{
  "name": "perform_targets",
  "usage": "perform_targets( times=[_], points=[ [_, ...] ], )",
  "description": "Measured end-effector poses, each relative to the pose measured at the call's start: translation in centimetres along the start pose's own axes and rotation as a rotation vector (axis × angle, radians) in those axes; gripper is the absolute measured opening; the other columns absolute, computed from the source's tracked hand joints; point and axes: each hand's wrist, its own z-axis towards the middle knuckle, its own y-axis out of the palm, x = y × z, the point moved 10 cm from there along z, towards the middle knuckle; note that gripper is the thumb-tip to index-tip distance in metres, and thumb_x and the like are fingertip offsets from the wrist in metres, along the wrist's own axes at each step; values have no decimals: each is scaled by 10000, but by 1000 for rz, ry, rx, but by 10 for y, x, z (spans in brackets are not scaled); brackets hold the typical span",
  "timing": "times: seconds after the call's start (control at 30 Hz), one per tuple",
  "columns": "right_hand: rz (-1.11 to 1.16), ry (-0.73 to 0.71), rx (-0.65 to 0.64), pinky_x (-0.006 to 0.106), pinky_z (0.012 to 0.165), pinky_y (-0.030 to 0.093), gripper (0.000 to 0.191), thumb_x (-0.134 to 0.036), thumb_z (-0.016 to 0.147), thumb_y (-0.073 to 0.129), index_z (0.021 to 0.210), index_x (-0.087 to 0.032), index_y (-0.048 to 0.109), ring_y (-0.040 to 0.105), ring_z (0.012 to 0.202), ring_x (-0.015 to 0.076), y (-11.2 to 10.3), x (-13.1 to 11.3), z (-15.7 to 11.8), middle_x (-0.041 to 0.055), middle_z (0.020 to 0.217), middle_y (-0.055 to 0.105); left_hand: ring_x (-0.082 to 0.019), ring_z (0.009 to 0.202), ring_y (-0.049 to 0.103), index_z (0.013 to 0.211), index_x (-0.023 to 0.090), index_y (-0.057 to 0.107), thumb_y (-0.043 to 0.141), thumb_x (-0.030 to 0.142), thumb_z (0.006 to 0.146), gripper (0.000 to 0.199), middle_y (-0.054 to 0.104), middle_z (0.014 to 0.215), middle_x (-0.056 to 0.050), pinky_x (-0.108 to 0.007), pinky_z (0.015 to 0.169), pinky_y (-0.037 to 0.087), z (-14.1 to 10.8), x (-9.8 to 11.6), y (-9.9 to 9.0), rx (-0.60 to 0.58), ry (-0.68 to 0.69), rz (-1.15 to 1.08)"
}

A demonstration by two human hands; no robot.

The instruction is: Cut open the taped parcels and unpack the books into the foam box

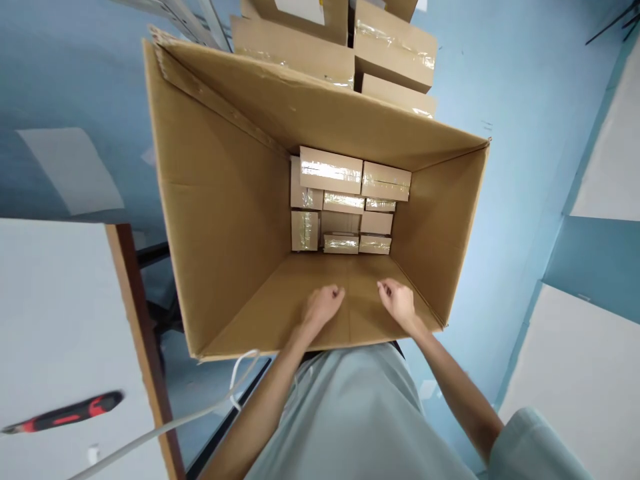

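The left hand [324, 303] is positioned inside the mouth of a large corrugated cardboard carton [220, 167], its fingers curled together into a loose fist, thumb side toward the other hand. The right hand [397, 300] is set opposite, likewise closed, with the thumb against the bent index finger; a clear gap separates the two. Both forearms pass over the near wall of the carton, and from where I stand I cannot tell whether either hand touches that wall. The carton is rectangular, open at the top, matte brown, with straight creases at the corners and a frayed edge at the far left corner. Small cardboard boxes [330, 170] lie at its bottom, well apart from the hands, grouped toward the far wall at uneven heights; strips of glossy clear tape run along many of their faces. Beyond the far wall, further taped boxes [393, 47] are stacked outside, above the smooth blue floor [475, 80]. At the left, a white tabletop [55, 300] with a brown edge carries a black-and-red utility knife [70, 411]; a pale, flexible cable [200, 411] curves from the tabletop toward the carton's near left corner.
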Motion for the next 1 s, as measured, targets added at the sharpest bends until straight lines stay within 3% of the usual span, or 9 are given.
perform_targets(
  times=[0.1,0.17,0.23,0.37,0.5,0.6,0.77,0.9,1.0],
  points=[
    [-92,-64,60,430,944,632,410,-486,1120,699,1419,-223,794,770,1155,342,-25,2,103,175,1292,798,-394,1081,792,1185,196,821,674,361,1069,250,829,1220,-222,-440,888,600,89,11,-59,214,87,4],
    [-170,-107,80,520,1139,603,649,-541,1055,807,1575,-166,705,697,1355,389,-32,8,181,247,1502,705,-479,1360,710,1471,119,726,735,318,1031,483,726,1472,-310,-551,1066,615,148,23,-93,332,140,25],
    [-204,-70,85,596,1229,553,840,-612,1009,854,1658,-128,630,646,1449,428,-31,25,256,293,1609,623,-508,1523,605,1628,58,603,792,265,995,693,606,1633,-345,-611,1228,548,204,34,-116,384,168,41],
    [-233,1,55,691,1356,410,1080,-673,948,912,1767,-104,497,466,1653,499,-12,61,379,339,1777,448,-504,1727,364,1779,34,413,873,173,943,965,364,1842,-344,-663,1410,340,301,58,-137,424,294,79],
    [-308,-157,75,785,1414,232,1308,-678,915,957,1875,-112,273,163,1796,549,9,64,463,321,1935,107,-550,1813,59,1838,3,273,956,316,946,1166,114,1927,-352,-771,1429,101,382,80,-141,377,478,174],
    [-389,-243,56,814,1422,160,1501,-749,873,962,1909,-111,83,-34,1819,570,25,64,506,291,1954,-135,-591,1804,-52,1855,-35,183,954,458,954,1284,22,1929,-370,-811,1392,-47,428,89,-145,317,518,343],
    [-542,-298,-43,812,1435,16,1763,-871,771,954,1873,-107,-190,-302,1762,594,44,72,536,228,1901,-397,-619,1786,-147,1911,121,69,1033,697,753,1613,-64,1965,-294,-814,1389,-94,462,94,-148,241,500,543],
    [-608,-346,-65,822,1424,-27,1760,-864,799,928,1841,-87,-259,-413,1698,607,50,75,534,179,1857,-490,-660,1762,-165,1916,169,65,1019,870,615,1759,-14,1964,-290,-843,1367,-76,467,99,-148,234,508,566],
    [-634,-365,-59,790,1425,-4,1612,-818,927,835,1829,17,-208,-409,1693,610,53,73,530,232,1801,-540,-663,1764,-128,1914,168,91,992,905,610,1748,33,1959,-297,-822,1378,-25,468,104,-146,230,530,568]
  ],
)
